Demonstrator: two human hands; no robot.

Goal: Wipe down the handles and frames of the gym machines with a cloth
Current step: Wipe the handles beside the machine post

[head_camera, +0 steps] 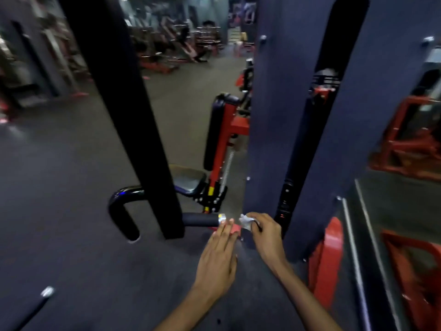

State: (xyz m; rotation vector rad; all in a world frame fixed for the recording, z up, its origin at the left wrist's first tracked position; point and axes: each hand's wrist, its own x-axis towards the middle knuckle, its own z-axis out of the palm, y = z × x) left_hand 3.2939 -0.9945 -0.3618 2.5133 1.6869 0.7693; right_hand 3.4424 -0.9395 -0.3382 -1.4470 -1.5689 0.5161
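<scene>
Two hands: right hand [263,231] pinches crumpled white cloth [247,220]; left hand [218,256], fingers straight, seemingly touches black foam-gripped handle [201,219].

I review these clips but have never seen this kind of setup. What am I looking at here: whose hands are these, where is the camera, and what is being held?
One picture, from a camera worn on a person's head, looking forward and down in a gym. The two bare hands are that person's own. The right hand pinches a small white cloth. The left hand reaches out with straight fingers, its tips near the silver end cap of a black padded handle on a machine. A black upright post crosses in front of that handle. Behind it stands a red-framed seat. The picture is somewhat blurred.
</scene>
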